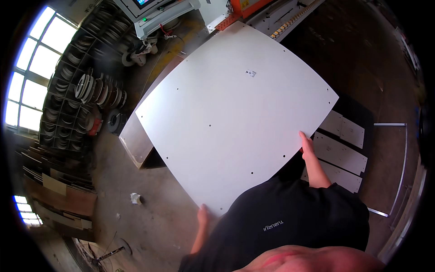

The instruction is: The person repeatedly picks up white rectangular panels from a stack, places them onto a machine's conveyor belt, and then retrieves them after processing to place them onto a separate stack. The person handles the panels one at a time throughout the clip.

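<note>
A large white panel (235,118) with several small drilled holes fills the middle of the view, held out in front of my body. A small printed label (251,73) is stuck on its upper face. My left hand (203,215) grips the panel's near left edge, with the fingers hidden underneath. On the near right edge, my right hand (306,144) has its thumb on top and the other fingers under the board. The panel's far corner reaches the orange and grey machine.
A machine with an orange housing (258,6) and a control console (156,16) stands ahead. White boards (340,153) lie at the right, beside a metal frame (402,158). Edging rolls (97,90) fill a rack at the left. A brown-topped table (138,138) sits partly under the panel.
</note>
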`<state>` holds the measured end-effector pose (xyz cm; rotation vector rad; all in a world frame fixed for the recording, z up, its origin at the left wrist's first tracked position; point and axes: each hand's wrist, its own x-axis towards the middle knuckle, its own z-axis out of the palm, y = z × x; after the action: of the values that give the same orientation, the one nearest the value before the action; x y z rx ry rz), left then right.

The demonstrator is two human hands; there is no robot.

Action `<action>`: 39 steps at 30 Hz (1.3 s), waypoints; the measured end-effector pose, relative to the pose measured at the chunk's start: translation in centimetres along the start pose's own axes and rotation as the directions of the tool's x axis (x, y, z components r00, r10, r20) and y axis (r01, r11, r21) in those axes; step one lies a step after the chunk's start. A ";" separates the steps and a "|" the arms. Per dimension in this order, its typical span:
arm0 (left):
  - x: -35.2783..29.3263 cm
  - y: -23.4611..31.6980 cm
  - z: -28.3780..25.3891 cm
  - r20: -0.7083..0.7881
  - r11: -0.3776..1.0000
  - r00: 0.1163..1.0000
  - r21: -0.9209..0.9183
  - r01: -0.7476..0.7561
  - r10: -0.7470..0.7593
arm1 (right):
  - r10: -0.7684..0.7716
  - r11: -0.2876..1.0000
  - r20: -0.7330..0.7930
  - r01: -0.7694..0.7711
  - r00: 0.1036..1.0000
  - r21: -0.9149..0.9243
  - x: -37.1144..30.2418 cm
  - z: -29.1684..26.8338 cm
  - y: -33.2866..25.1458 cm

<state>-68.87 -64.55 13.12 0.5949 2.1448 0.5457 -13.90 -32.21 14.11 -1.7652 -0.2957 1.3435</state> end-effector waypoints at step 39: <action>-5.3 11.2 17.4 0.184 0.920 0.983 -0.382 0.090 -0.020 | -0.161 0.986 0.008 0.161 0.987 0.051 17.5 -3.8 -9.5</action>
<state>-49.38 -55.72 12.79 0.3447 1.8116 0.8307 -0.96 -17.27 9.76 -1.6551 -0.3996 1.2364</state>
